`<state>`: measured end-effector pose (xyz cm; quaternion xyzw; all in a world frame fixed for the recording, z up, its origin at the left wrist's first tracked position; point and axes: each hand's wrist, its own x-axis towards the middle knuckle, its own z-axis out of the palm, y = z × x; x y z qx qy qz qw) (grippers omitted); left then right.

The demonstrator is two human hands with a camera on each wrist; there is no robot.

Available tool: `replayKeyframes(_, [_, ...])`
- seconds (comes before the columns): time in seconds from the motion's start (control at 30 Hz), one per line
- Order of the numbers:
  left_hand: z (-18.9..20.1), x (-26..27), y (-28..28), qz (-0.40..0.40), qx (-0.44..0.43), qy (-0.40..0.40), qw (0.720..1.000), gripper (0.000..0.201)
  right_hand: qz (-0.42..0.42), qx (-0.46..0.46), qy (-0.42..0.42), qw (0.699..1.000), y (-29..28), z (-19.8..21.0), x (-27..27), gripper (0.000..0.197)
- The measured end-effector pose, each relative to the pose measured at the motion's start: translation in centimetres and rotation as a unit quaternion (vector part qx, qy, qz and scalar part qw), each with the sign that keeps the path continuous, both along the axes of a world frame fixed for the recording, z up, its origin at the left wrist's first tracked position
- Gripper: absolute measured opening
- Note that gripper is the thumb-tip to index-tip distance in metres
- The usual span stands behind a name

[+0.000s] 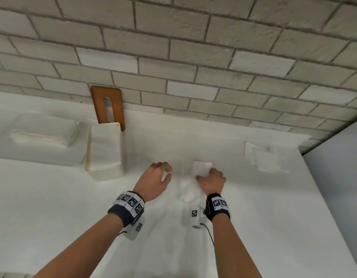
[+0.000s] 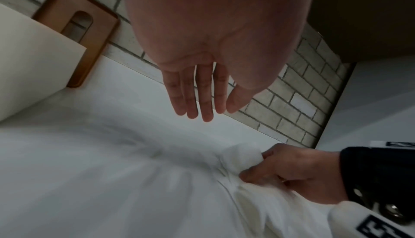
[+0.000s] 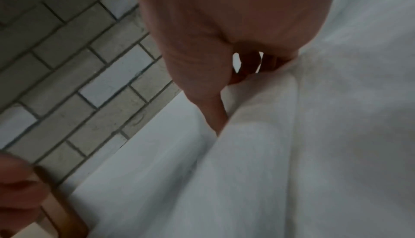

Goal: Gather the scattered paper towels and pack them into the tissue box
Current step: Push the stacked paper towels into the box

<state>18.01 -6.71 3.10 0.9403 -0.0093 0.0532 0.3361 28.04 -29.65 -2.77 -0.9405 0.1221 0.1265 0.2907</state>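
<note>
The setting reads as a domestic or staged room corner with a worktop, though which room cannot be told. A wall of pale grey-beige rectangular bricks with dark mortar lines [image 1: 193, 57] backs a white, matt, flat counter surface [image 1: 213, 247]. Taking the brick wall as landmark: a brown wooden slotted lid with rounded corners [image 1: 108, 107] leans upright against it at the left. Just in front of that lid stands a cream rectangular open-topped tissue box filled with white paper [image 1: 104, 152]. At the wall's right end a plain light grey panel [image 1: 342, 167] meets the counter edge.
</note>
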Motion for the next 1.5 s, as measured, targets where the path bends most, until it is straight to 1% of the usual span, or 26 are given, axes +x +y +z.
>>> replayKeyframes(0.07, [-0.4,0.1,-0.9,-0.002,-0.019,0.004,1.000,0.017,0.022,0.019,-0.045,0.999,-0.4,-0.1,0.0,0.047])
replayKeyframes(0.13, [-0.7,0.5,-1.5,0.005,-0.058,0.005,0.998,0.022,0.026,0.104,-0.103,0.989,-0.7,1.8,-0.9,0.042])
replayKeyframes(0.23, [0.5,0.8,-2.7,0.022,-0.161,0.014,0.987,0.054,0.039,0.300,-0.105,0.947,-1.2,6.9,-3.3,0.021])
replayKeyframes(0.3, [2.6,1.0,-3.7,0.023,-0.239,0.029,0.970,0.066,0.080,0.366,-0.104,0.921,-1.4,10.1,-4.5,0.014])
replayKeyframes(0.37, [4.1,1.3,-4.4,0.031,-0.294,0.020,0.955,0.047,0.109,0.406,-0.125,0.899,-1.6,12.0,-4.7,0.012])
replayKeyframes(0.43, [5.3,1.6,-4.8,0.057,-0.335,-0.003,0.941,0.026,0.112,0.419,-0.145,0.889,-2.1,12.5,-4.2,0.013])
replayKeyframes(0.47, [5.6,1.8,-4.8,0.073,-0.349,-0.014,0.934,0.023,0.110,0.404,-0.151,0.895,-2.6,12.0,-3.6,0.016])
replayKeyframes(0.53, [6.0,2.0,-4.6,0.104,-0.371,-0.038,0.922,0.020,0.117,0.312,-0.145,0.932,-3.8,9.9,-2.3,0.028])
replayKeyframes(0.6, [6.5,2.2,-4.2,0.119,-0.400,-0.055,0.907,0.017,0.166,0.116,-0.090,0.975,-4.8,6.4,-1.7,0.054])
replayKeyframes(0.67, [6.5,2.4,-3.5,0.122,-0.407,-0.063,0.903,0.016,0.209,-0.077,-0.009,0.975,-5.2,3.2,-2.1,0.078])
replayKeyframes(0.7, [6.4,2.5,-3.1,0.123,-0.400,-0.063,0.906,0.017,0.208,-0.127,0.008,0.970,-5.2,2.0,-2.5,0.083])
replayKeyframes(0.77, [5.5,2.7,-2.3,0.133,-0.360,-0.043,0.922,0.035,0.188,-0.138,0.016,0.972,-4.9,1.0,-3.0,0.077])
replayKeyframes(0.8, [5.0,2.7,-1.9,0.146,-0.321,-0.024,0.935,0.045,0.182,-0.124,0.023,0.975,-4.9,0.8,-2.9,0.068])
replayKeyframes(0.83, [4.5,2.5,-1.6,0.155,-0.283,-0.003,0.947,0.048,0.184,-0.107,0.033,0.977,-4.8,0.7,-2.8,0.059])
replayKeyframes(0.87, [4.1,2.3,-1.5,0.161,-0.260,0.010,0.952,0.042,0.189,-0.087,0.038,0.977,-4.8,0.7,-2.6,0.053])
replayKeyframes(0.93, [3.9,2.0,-1.2,0.166,-0.244,0.020,0.955,0.025,0.196,-0.025,0.006,0.980,-4.4,1.2,-2.6,0.052])
replayKeyframes(1.07, [5.2,1.8,-0.2,0.154,-0.254,0.002,0.955,0.038,0.201,0.044,-0.145,0.968,-1.9,4.0,-2.1,0.056])
replayKeyframes(1.1, [5.3,1.8,0.4,0.146,-0.283,-0.001,0.948,0.034,0.194,0.084,-0.157,0.965,-1.1,4.9,-1.9,0.058])
replayKeyframes(1.13, [5.6,1.8,0.9,0.137,-0.310,-0.002,0.941,0.036,0.188,0.161,-0.149,0.957,-0.5,6.0,-1.8,0.061])
replayKeyframes(1.17, [5.9,1.8,1.4,0.135,-0.326,-0.006,0.936,0.049,0.187,0.268,-0.124,0.937,0.3,7.5,-1.9,0.064])
replayKeyframes(1.2, [6.3,1.7,1.8,0.134,-0.339,-0.013,0.931,0.060,0.187,0.375,-0.093,0.903,1.2,9.2,-2.2,0.066])
replayKeyframes(1.23, [6.8,1.6,2.2,0.132,-0.358,-0.019,0.924,0.064,0.179,0.458,-0.075,0.867,2.3,10.8,-2.6,0.062])
replayKeyframes(1.27, [7.3,1.5,2.6,0.125,-0.374,-0.018,0.919,0.060,0.168,0.504,-0.079,0.844,3.5,12.0,-3.0,0.051])
replayKeyframes(1.33, [8.8,0.9,3.3,0.121,-0.396,-0.012,0.910,0.035,0.123,0.519,-0.127,0.836,6.1,13.4,-3.5,0.023])
replayKeyframes(1.4, [9.9,0.1,4.3,0.109,-0.407,0.001,0.907,0.019,0.071,0.515,-0.158,0.840,8.4,13.6,-4.0,0.016])
replayKeyframes(1.5, [9.7,-0.9,7.2,0.089,-0.421,0.001,0.903,0.024,0.012,0.569,-0.147,0.809,11.1,14.1,-4.7,0.015])
